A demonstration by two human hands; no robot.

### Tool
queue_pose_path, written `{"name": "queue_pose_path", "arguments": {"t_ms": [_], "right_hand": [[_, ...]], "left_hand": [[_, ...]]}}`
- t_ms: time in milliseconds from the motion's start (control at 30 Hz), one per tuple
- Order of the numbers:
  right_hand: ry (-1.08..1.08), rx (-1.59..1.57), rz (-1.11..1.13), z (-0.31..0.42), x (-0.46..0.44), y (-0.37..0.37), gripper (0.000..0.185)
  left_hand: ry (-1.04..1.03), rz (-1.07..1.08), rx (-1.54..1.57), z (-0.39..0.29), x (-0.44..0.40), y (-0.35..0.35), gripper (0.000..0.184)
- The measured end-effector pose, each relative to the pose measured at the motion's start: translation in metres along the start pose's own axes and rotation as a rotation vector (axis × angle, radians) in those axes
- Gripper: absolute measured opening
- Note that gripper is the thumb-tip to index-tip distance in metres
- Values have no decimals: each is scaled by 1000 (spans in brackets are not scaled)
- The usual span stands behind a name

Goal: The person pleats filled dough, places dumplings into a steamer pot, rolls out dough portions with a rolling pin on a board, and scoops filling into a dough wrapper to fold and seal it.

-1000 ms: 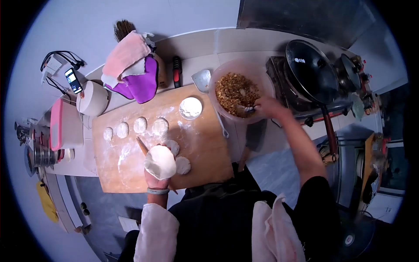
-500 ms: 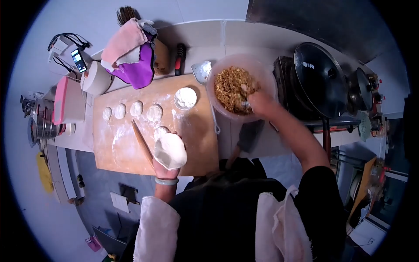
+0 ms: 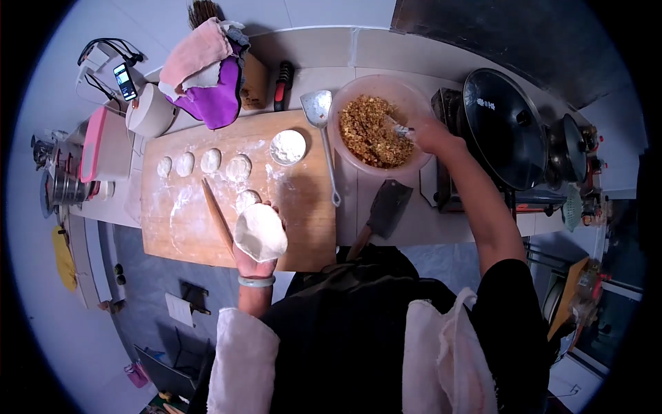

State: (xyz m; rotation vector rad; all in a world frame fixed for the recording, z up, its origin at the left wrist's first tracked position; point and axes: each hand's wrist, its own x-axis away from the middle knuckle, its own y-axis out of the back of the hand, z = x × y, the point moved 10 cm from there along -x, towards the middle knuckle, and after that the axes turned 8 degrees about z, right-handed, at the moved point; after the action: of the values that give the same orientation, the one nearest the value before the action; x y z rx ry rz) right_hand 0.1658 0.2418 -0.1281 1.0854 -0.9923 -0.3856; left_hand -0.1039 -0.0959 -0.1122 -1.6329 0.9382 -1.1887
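Observation:
Cupped under a round, flat dough wrapper (image 3: 261,233), my left hand (image 3: 252,267) holds it above the front of the wooden board (image 3: 303,238). Beside that hand a rolling pin (image 3: 218,215) lies slanted on the board. My right hand (image 3: 433,136) is closed around the handle of a spoon (image 3: 403,129), most of which the hand hides. The spoon's end is at the brown, crumbly filling (image 3: 372,134) in a translucent pink bowl (image 3: 352,90). Several small dough rounds (image 3: 211,161) lie on the floured board, one (image 3: 248,200) just behind the wrapper.
A small bowl of flour (image 3: 287,148) sits on the board. A metal spatula (image 3: 318,109) and a cleaver (image 3: 390,207) lie near the pink bowl. To the right stands a lidded wok (image 3: 507,138). A purple cloth (image 3: 214,107) and a phone (image 3: 125,81) are at the back left.
My right hand has moved right and up within the bowl, showing more of the spoon. The left hand still holds the wrapper. The whole view has shifted slightly.

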Motion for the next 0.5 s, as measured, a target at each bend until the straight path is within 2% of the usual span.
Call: {"name": "queue_pose_path", "arguments": {"t_ms": [67,167,233,267,367,500], "right_hand": [[-96,-52,28,2,21,13,22],[-131,-49,9,-7,23,0,24],[-78,-86,-26,-2,25,-5,27],[-54,-105,-40,1,27,-8,29],[-60,-163,-91,-3,24,-22,28],[-147,23,87,-5,31,-31,23]], "left_hand": [[16,25,-33,5,-2,-4,44],[80,66,-105,22,-16,0,45],[176,41,-58,47,-26,7,48],[236,105,-100,60,-34,5,53],[408,129,-31,104,-53,4,52],[526,78,-34,143,-91,45,51]]}}
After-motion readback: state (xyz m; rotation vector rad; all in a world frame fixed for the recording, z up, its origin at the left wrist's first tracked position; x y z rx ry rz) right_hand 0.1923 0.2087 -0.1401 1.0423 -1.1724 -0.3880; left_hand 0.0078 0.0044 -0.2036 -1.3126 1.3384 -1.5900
